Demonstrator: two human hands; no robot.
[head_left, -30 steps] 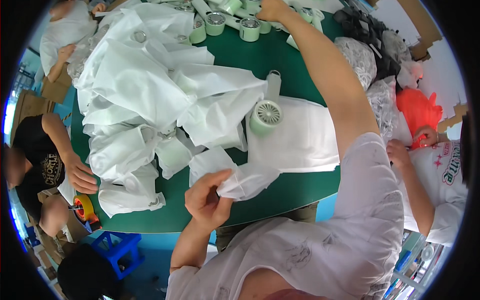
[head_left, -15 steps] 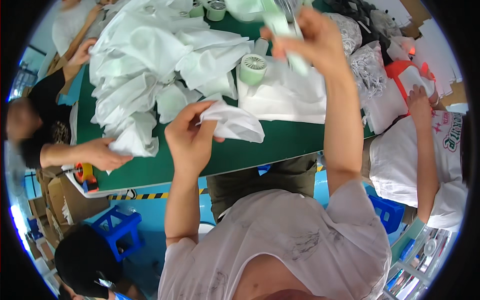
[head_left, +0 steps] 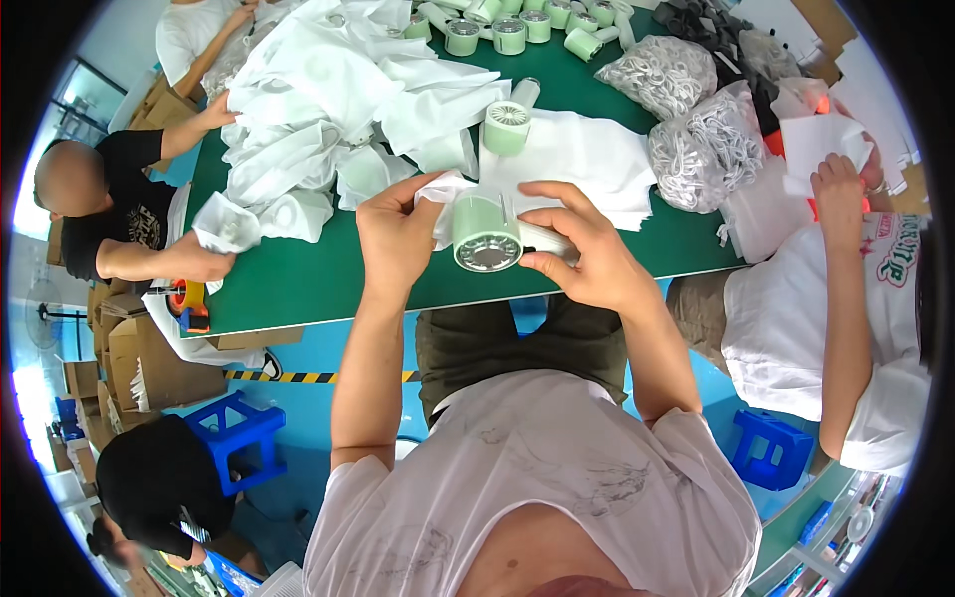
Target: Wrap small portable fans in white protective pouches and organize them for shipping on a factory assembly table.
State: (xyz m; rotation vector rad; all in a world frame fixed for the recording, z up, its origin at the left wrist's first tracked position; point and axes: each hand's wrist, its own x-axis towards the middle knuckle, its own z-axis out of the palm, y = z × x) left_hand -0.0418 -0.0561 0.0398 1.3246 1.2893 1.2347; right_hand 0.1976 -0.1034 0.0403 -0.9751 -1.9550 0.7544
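A pale green handheld fan (head_left: 485, 231) is in front of me, its round grille facing toward my body. My right hand (head_left: 589, 247) grips it by the light handle, fingers curled around. My left hand (head_left: 393, 224) pinches a white pouch (head_left: 445, 199) at its edge, and the pouch lies against the fan's left side. Just beyond, a second green fan (head_left: 507, 127) rests on a stack of flat white pouches (head_left: 577, 164) on the green table (head_left: 398, 295).
A heap of white-wrapped items (head_left: 308, 99) covers the table's left; a co-worker's hand (head_left: 204, 261) holds one. Several bare fans (head_left: 509, 35) stand at the far side. Bags of white cords (head_left: 711, 139) lie right, near another person's hand (head_left: 841, 189). An orange tape dispenser (head_left: 189, 303) sits at the left corner.
My right hand has come down from the far side of the table with a fan, bringing it beside the pouch. My left hand keeps the pouch and has shifted slightly right.
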